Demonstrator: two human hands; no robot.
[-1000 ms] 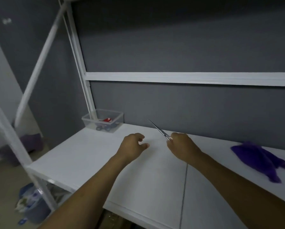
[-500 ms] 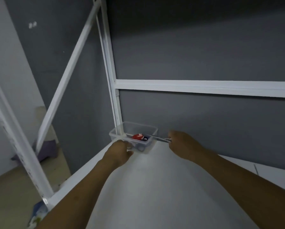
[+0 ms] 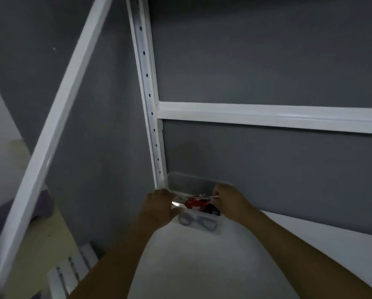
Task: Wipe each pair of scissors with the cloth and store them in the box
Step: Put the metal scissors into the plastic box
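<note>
A clear plastic box (image 3: 211,228) stands at the far left corner of the white table (image 3: 202,266), against the grey wall. Inside lie red-handled scissors (image 3: 194,202) and dark-handled scissors (image 3: 204,222). My left hand (image 3: 159,207) grips the box's left rim. My right hand (image 3: 230,201) is over the box's right side, holding thin metal scissors (image 3: 212,197) whose blades point left into the box. The cloth is out of view.
A white upright post (image 3: 150,104) and a horizontal rail (image 3: 267,116) of the rack stand just behind the box. A diagonal white brace (image 3: 57,117) crosses on the left. The table's left edge drops to the floor beside the box.
My view swung left and closer to the box. My right hand carried the metal scissors from the table's middle over the box, and my left hand took hold of the box rim.
</note>
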